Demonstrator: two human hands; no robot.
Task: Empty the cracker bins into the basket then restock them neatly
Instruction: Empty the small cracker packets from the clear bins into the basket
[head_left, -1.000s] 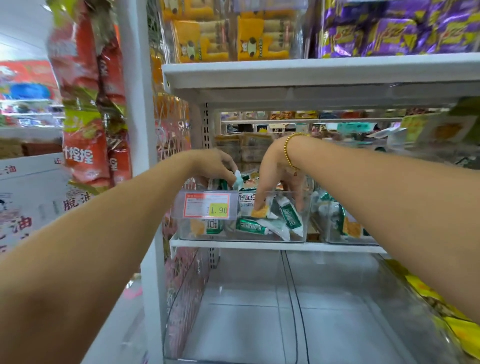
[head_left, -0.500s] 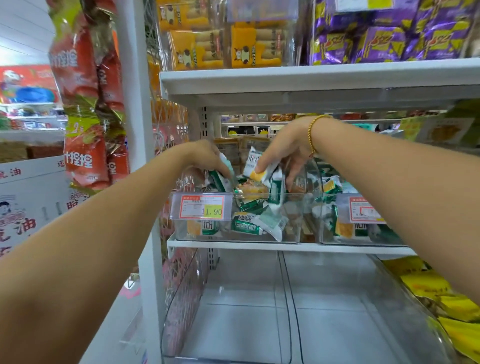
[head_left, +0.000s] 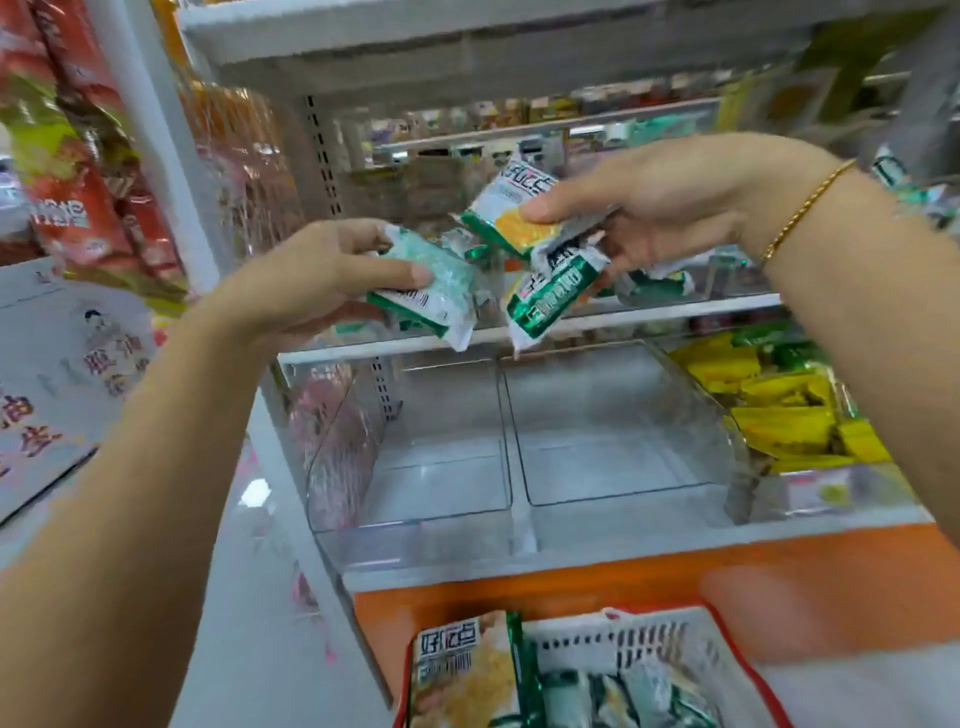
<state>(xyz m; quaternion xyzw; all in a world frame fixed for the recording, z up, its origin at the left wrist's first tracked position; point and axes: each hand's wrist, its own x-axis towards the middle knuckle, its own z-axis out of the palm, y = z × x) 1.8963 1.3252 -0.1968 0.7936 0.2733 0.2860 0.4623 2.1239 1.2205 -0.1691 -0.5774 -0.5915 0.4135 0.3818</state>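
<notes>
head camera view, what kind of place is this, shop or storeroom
Most likely a snack shop aisle: white retail shelves with clear bins, red snack bags hanging at left, and a basket of cracker packets below.

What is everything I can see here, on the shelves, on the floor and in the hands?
Cracker packets: several, green and white, held in both hands above the shelf.
Basket: one, white with red rim, bottom edge; more such packets inside.
Clear bins: two, transparent, side by side on the lower shelf.
Yellow packets: many, yellow, right of the clear bins.
Red snack bags: several, red, hanging at left.
Bracelet: one, gold, right wrist.
Left hand: grips packets.
Right hand: grips packets.
</notes>
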